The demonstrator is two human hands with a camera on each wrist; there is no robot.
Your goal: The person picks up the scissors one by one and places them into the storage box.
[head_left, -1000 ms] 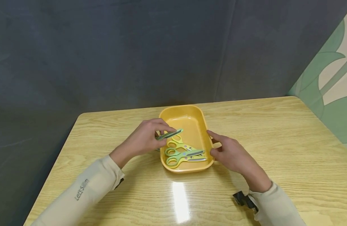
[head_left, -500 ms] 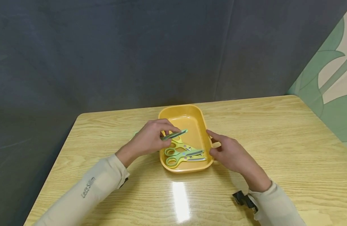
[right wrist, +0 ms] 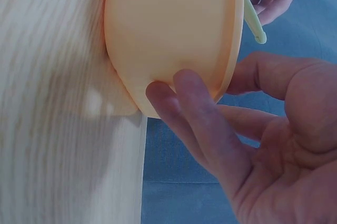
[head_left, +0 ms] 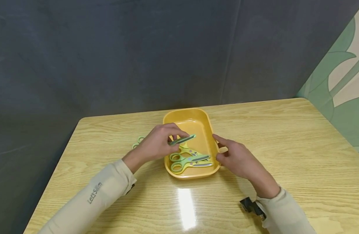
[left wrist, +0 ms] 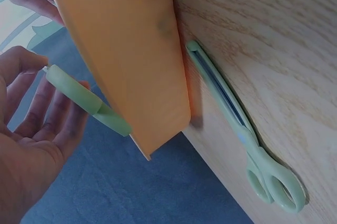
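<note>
Pinched between the thumb and fingers of my left hand (head_left: 159, 142) is a pair of green scissors (head_left: 183, 139), held over the left side of a yellow tray (head_left: 202, 128). Inside that tray lie a green pair of scissors (head_left: 198, 158) and yellow scissors (head_left: 204, 164), partly overlapping. My right hand (head_left: 241, 161) grips the tray's right rim; in the right wrist view, two fingertips (right wrist: 190, 84) press on the outer wall. Another green pair of scissors (left wrist: 246, 137) lies on the table left of the tray, mostly hidden behind my left hand in the head view.
The wooden table (head_left: 278, 136) extends on both sides of the tray. Behind its far edge hangs a dark cloth (head_left: 179, 58). A green and cream patterned surface (head_left: 346, 97) stands at the right.
My left hand has moved right with the scissors, further over the tray. Handles of the scissors on the table have come into sight behind it. My right hand has stayed at the rim.
</note>
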